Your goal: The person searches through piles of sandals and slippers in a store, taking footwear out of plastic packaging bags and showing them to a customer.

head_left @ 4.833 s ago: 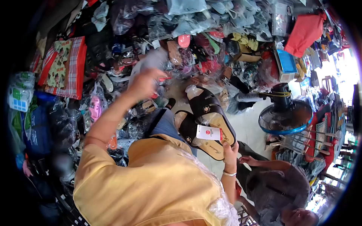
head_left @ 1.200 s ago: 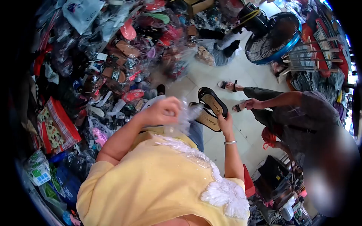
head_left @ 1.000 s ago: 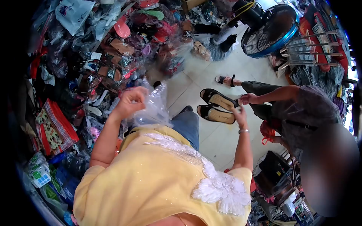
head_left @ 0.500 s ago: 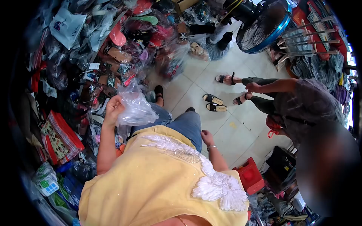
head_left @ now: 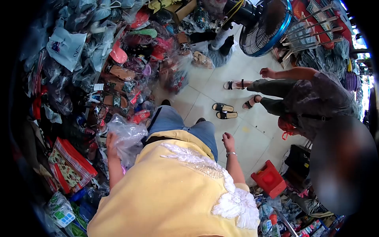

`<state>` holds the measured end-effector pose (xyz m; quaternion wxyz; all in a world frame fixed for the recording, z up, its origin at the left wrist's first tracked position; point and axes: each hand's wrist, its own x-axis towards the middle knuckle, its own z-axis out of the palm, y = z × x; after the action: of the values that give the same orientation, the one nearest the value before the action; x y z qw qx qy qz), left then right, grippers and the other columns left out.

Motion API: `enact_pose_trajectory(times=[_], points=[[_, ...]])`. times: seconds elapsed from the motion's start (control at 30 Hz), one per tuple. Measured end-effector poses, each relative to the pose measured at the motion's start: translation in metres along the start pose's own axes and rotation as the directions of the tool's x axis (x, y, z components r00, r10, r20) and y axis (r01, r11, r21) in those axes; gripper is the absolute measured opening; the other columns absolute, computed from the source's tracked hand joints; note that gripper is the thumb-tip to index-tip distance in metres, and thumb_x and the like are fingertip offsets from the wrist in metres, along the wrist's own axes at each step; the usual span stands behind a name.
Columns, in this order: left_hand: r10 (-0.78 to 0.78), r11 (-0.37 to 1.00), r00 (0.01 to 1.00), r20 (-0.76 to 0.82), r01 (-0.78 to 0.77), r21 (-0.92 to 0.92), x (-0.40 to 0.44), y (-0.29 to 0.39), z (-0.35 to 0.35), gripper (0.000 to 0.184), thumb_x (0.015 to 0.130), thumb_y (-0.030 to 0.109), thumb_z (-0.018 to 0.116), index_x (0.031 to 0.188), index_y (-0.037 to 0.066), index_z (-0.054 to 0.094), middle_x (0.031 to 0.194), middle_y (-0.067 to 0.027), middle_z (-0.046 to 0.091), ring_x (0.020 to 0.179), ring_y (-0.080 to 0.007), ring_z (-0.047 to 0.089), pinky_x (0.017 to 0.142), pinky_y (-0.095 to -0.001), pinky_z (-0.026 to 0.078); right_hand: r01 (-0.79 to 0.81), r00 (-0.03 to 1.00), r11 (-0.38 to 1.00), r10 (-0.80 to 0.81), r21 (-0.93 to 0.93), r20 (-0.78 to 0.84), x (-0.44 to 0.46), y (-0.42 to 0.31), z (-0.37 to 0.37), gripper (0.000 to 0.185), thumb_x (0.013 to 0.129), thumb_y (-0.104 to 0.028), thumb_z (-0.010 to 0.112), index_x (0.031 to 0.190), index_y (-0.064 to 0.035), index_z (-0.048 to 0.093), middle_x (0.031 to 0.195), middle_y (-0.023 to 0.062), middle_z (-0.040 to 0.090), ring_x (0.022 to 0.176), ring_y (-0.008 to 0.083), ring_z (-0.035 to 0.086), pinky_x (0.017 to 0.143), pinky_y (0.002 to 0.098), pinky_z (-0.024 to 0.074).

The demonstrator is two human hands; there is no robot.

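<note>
A clear plastic bag [head_left: 127,132], crumpled and see-through, is gripped by my left hand [head_left: 112,145] beside my left hip. Bagged footwear lies just beyond it, including a red wrapped item [head_left: 139,116]. On my other side, my right hand [head_left: 228,142] hangs over the tiled floor with its fingers curled in and nothing visible in them; a bracelet circles the wrist. The nearest things to it on the floor are a pair of black open-toed slippers [head_left: 226,115] lying side by side.
Piles of plastic-wrapped shoes [head_left: 122,73] fill the left side. A standing fan [head_left: 265,29] is at the top. Another person [head_left: 316,94] in sandals stands at the right. A red plastic stool [head_left: 269,179] and a striped bag [head_left: 71,164] flank me.
My left hand, with the plastic bag, has moved lower and slightly left. My right hand has shifted a little right. The other person's arm has swung away from their leg.
</note>
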<state>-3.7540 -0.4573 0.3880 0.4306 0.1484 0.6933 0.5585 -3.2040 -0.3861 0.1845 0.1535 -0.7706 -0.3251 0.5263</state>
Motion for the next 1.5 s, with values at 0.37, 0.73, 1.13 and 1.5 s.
enact_pose_trajectory(times=[0.37,0.73,1.13,1.5], points=[[-0.199,0.972,0.979,-0.05,0.19,-0.137,0.124,-0.079,-0.032,0.006,0.085,0.018,0.062,0.087,0.016,0.057,0.076,0.0053,0.054,0.061,-0.0054,0.05,0.051,-0.02,0.04,0.187,0.975,0.867,-0.105,-0.462,0.198,-0.033,-0.059,-0.047,0.043,0.081,-0.03,0.059,0.11,0.0014,0.058,0.097,0.0185,0.064,0.088,0.0274,0.063,0.079,0.0341,0.049],[-0.516,0.856,0.787,-0.337,0.473,-0.208,0.044,-0.203,-0.083,0.027,0.082,0.031,0.061,0.102,0.014,0.056,0.083,0.001,0.054,0.065,-0.0126,0.048,0.055,-0.028,0.041,0.375,0.912,0.808,-0.235,-0.454,0.335,-0.046,0.017,0.081,0.038,0.082,-0.021,0.054,0.114,-0.0006,0.057,0.091,0.0126,0.064,0.073,0.0192,0.063,0.067,0.0297,0.0492],[-0.527,0.848,0.769,-0.363,0.446,-0.287,0.012,-0.198,-0.07,0.025,0.085,0.028,0.059,0.105,0.014,0.056,0.084,0.0005,0.056,0.064,-0.0115,0.049,0.053,-0.0241,0.04,-0.092,0.98,0.987,0.113,-0.134,0.163,-0.02,-0.039,0.04,0.039,0.085,-0.024,0.055,0.119,-0.004,0.053,0.09,0.0041,0.061,0.074,0.0143,0.061,0.058,0.0258,0.0454],[-0.506,0.857,0.771,-0.387,0.399,-0.326,-0.002,-0.202,-0.052,0.025,0.086,0.028,0.057,0.107,0.014,0.054,0.085,-0.0005,0.053,0.069,-0.0132,0.048,0.061,-0.0292,0.042,-0.129,0.938,0.982,0.165,-0.136,0.305,-0.034,-0.039,0.049,0.039,0.085,-0.021,0.054,0.12,-0.0037,0.052,0.094,0.0056,0.061,0.076,0.0161,0.062,0.059,0.026,0.0458]])
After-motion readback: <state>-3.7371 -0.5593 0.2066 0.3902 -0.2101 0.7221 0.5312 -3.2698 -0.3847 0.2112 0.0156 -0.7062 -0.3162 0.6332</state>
